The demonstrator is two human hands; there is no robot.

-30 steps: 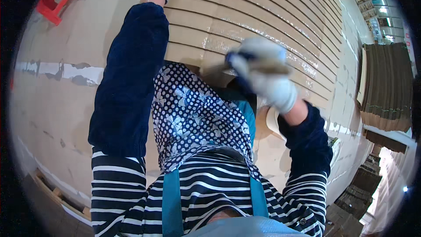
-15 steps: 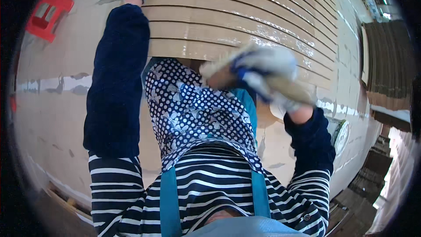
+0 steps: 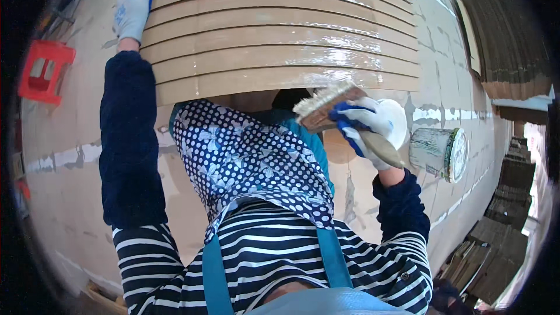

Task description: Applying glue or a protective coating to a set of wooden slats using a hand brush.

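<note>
My left hand (image 3: 133,14), in a white glove with blue, rests at the left edge of the overlapping brown cardboard sheets (image 3: 262,49); its thumb and a finger are spread apart. The sheets lie fanned in long strips, with glossy, wet-looking streaks, most of them toward the right. In my right hand (image 3: 364,119), gloved alike, is a wide brush (image 3: 318,114) with pale bristles and a wooden handle. Its bristles point up and left, close to the near edge of the sheets; whether they touch it I cannot tell.
To the right, a smeared bucket (image 3: 431,150) lies tilted in view near a white round thing (image 3: 394,121), partly hidden behind my right hand. A red plastic stool (image 3: 46,71) stands at the left. Dark stacks of cardboard (image 3: 513,41) line the right side of the worn floor (image 3: 76,198).
The view has shifted, so the sheets and stool appear lower and farther left. My left hand has come fully into view. The brush, blurred before, now shows sharply, and more of the bucket is visible.
</note>
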